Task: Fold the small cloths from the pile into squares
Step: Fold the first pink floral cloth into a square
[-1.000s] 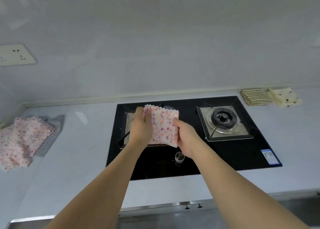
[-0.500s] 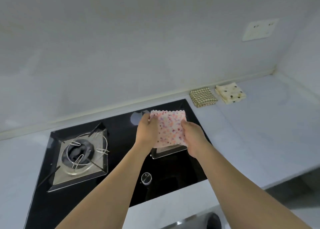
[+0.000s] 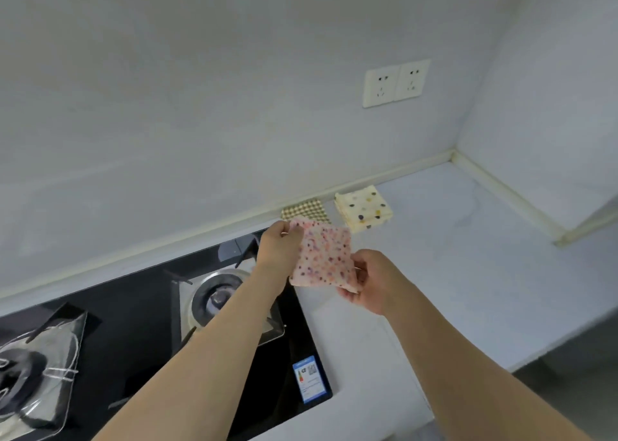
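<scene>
A folded pink cloth with coloured dots (image 3: 322, 260) hangs in the air above the right edge of the black stove. My left hand (image 3: 279, 251) pinches its upper left corner. My right hand (image 3: 369, 278) grips its lower right edge. Behind it on the counter by the wall lie two folded squares: a green checked cloth (image 3: 306, 209), partly hidden by the pink one, and a cream cloth with dark dots (image 3: 364, 207) to its right. The pile of unfolded cloths is out of view.
The black gas stove (image 3: 160, 327) with two burners fills the lower left. Pale counter (image 3: 468, 273) stretches right to a wall corner. A double wall socket (image 3: 396, 82) sits above the folded cloths. The counter's front edge runs along the lower right.
The view has swung to the right along the counter. Both hands have carried the folded pink cloth right, from over the stove toward the two folded cloths by the wall.
</scene>
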`<state>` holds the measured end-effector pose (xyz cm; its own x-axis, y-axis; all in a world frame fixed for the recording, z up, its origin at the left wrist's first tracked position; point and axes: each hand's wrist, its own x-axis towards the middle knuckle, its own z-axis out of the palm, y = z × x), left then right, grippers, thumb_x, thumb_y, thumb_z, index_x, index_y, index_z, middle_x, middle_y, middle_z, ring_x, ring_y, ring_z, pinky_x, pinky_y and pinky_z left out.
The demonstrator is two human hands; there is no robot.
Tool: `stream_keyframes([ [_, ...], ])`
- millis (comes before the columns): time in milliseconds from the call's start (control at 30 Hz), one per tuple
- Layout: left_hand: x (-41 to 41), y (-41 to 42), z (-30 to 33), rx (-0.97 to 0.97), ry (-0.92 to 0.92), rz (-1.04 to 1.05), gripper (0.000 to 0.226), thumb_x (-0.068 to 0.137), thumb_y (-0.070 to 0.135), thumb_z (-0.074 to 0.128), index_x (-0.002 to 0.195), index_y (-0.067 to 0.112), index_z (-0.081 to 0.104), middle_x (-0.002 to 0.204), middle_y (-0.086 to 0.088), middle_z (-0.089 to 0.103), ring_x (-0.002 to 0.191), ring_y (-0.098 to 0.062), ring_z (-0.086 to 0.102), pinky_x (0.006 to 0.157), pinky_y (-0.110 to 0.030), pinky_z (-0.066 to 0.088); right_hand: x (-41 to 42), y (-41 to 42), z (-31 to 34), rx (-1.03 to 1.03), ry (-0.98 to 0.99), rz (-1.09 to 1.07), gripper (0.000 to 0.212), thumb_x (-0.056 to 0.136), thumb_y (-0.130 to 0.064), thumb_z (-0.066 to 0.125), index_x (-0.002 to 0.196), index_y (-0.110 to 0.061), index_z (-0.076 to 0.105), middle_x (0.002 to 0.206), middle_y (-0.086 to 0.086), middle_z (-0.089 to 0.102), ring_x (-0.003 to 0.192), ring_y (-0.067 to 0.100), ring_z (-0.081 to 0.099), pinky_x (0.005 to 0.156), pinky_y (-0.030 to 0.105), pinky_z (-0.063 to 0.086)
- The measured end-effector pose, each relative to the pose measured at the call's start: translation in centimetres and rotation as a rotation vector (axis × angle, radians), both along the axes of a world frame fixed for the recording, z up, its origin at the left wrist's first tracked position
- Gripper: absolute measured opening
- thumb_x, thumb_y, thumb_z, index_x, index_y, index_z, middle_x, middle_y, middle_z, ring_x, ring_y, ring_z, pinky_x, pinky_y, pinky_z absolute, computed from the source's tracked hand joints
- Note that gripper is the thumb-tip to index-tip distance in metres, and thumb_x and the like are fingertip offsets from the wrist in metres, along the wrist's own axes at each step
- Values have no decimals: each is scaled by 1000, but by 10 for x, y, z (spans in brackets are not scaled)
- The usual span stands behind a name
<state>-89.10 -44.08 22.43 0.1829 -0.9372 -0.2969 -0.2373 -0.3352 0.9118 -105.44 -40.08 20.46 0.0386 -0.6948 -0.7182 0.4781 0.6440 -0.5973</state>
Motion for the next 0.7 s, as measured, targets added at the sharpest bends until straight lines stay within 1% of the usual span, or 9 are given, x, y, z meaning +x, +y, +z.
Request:
stream_keyframes([
  [100, -41, -28, -7, 47, 3, -26, 10, 93, 20, 46, 87, 16, 52, 73, -3, 42, 62, -17, 38, 57, -28, 32, -32, -16, -5, 18, 12, -76, 19, 82, 4, 43, 89, -1, 60, 88, 15, 65, 81, 25, 61, 81, 38, 54],
  [167, -73, -49, -11, 89, 35, -30, 11, 93, 19, 46, 94, 15, 56, 79, -3, 51, 66, -19, 48, 61, -32, 44, -63, -37, -10, 29, 87, -115, 29, 84, 10, 40, 96, -1, 64, 88, 15, 66, 79, 23, 61, 81, 36, 53],
  [267, -123, -85, -19, 143, 102, -58, 6, 92, 15, 50, 89, 12, 55, 84, -9, 61, 71, -23, 61, 67, -39, 57, -115, -79, -19, 37, 226, -182, 39, 89, 11, 34, 105, -4, 67, 97, 16, 67, 86, 24, 64, 71, 32, 54],
  [333, -155, -115, -26, 165, 137, -68, 4, 91, 11, 52, 87, 10, 54, 82, -10, 65, 69, -22, 64, 56, -31, 58, -149, -113, -27, 40, 304, -203, 40, 91, 10, 34, 104, -8, 67, 93, 13, 67, 78, 21, 64, 59, 29, 53],
  [400, -180, -143, -30, 172, 140, -66, 11, 91, 8, 53, 80, 10, 51, 78, -9, 65, 64, -21, 64, 47, -24, 51, -175, -143, -32, 16, 358, -206, 36, 94, 8, 35, 103, -12, 64, 91, 10, 66, 76, 19, 64, 53, 27, 51],
  [467, -207, -175, -39, 176, 113, -64, 16, 92, 8, 54, 76, 11, 51, 74, -9, 63, 61, -22, 61, 42, -22, 48, -202, -175, -38, -11, 416, -197, 36, 94, 7, 34, 94, -15, 63, 92, 7, 64, 80, 19, 63, 60, 29, 54],
  [567, -242, -220, -54, 190, 53, -80, 15, 94, 13, 54, 79, 12, 57, 74, -8, 65, 61, -22, 62, 57, -32, 58, -236, -217, -49, -54, 497, -177, 36, 91, 7, 34, 89, -17, 59, 98, 5, 62, 94, 23, 62, 83, 38, 56],
  [633, -257, -244, -64, 192, 35, -84, 17, 95, 14, 54, 79, 11, 57, 74, -9, 64, 58, -22, 61, 57, -32, 58, -252, -240, -57, -79, 552, -166, 36, 88, 6, 36, 102, -15, 62, 109, 8, 62, 99, 25, 62, 90, 41, 54],
  [700, -266, -261, -74, 208, 14, -78, 17, 95, 15, 54, 79, 11, 58, 71, -8, 63, 56, -22, 61, 63, -37, 60, -265, -257, -61, -84, 603, -142, 41, 90, 2, 39, 123, -15, 58, 121, 8, 59, 101, 24, 59, 87, 35, 51],
])
